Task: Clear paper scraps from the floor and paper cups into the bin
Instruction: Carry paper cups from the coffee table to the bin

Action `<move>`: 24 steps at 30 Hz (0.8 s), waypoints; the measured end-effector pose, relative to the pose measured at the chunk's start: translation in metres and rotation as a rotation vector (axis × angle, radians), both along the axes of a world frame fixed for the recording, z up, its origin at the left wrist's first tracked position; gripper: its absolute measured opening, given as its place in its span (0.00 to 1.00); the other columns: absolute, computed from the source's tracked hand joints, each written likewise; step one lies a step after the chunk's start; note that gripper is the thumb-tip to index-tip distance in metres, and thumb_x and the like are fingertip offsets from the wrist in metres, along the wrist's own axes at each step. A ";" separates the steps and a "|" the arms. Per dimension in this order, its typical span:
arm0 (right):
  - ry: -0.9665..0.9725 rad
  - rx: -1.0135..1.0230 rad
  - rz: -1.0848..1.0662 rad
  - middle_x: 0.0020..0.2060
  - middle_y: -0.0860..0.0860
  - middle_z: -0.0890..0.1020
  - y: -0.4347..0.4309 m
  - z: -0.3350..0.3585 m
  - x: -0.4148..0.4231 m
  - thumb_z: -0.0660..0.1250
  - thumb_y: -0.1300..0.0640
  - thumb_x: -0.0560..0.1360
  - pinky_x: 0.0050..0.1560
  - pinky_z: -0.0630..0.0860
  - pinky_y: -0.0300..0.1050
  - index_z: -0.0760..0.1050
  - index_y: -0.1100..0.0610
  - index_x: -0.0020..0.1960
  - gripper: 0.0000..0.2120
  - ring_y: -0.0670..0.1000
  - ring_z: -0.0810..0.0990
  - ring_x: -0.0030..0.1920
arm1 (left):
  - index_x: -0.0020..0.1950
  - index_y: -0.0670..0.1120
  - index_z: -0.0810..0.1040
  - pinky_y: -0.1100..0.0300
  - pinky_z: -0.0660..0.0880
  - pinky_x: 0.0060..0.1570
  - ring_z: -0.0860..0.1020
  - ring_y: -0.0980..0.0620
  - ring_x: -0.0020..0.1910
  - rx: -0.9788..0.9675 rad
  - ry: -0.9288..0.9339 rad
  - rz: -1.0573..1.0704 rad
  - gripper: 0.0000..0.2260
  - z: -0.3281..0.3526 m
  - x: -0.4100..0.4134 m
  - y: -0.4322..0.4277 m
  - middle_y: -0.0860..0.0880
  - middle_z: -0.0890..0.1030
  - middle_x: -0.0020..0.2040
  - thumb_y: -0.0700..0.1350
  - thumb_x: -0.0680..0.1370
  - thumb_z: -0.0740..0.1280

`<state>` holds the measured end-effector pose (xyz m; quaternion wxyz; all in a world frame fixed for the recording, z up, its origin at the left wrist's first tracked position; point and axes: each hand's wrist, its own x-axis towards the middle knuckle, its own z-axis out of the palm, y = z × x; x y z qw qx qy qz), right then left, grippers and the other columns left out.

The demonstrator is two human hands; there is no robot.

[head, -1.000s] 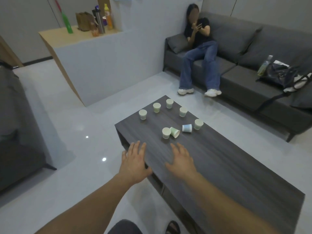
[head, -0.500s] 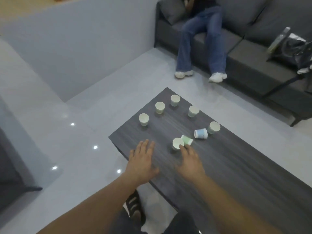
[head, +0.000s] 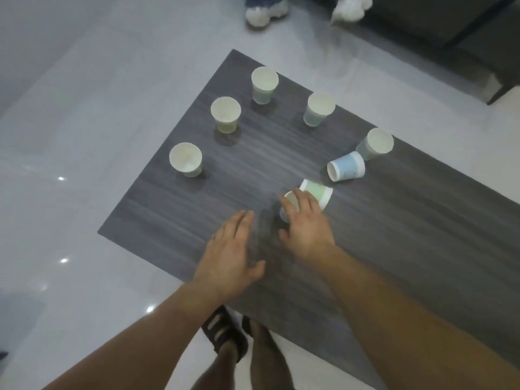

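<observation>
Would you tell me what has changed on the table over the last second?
The right hand reached forward from the near edge of the table; its fingers now lie over the nearest upright paper cup, with no grip plainly closed yet. The left hand edged forward, open above the table. No cup has shifted.

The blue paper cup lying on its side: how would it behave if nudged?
The blue cup lies on its side, so it would probably roll, curving because it tapers. It looks like thin, empty paper: likely light and easily crushed. The upright cup close behind its base might block it.
</observation>
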<state>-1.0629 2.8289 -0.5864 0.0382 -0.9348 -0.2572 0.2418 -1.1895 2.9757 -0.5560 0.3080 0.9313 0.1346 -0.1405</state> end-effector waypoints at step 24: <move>-0.154 0.018 -0.032 0.72 0.53 0.63 -0.049 -0.018 0.096 0.72 0.46 0.69 0.66 0.65 0.56 0.59 0.51 0.76 0.40 0.57 0.58 0.71 | 0.70 0.64 0.52 0.53 0.74 0.59 0.73 0.52 0.60 -0.278 0.018 0.228 0.39 -0.018 0.062 -0.006 0.52 0.69 0.67 0.54 0.69 0.74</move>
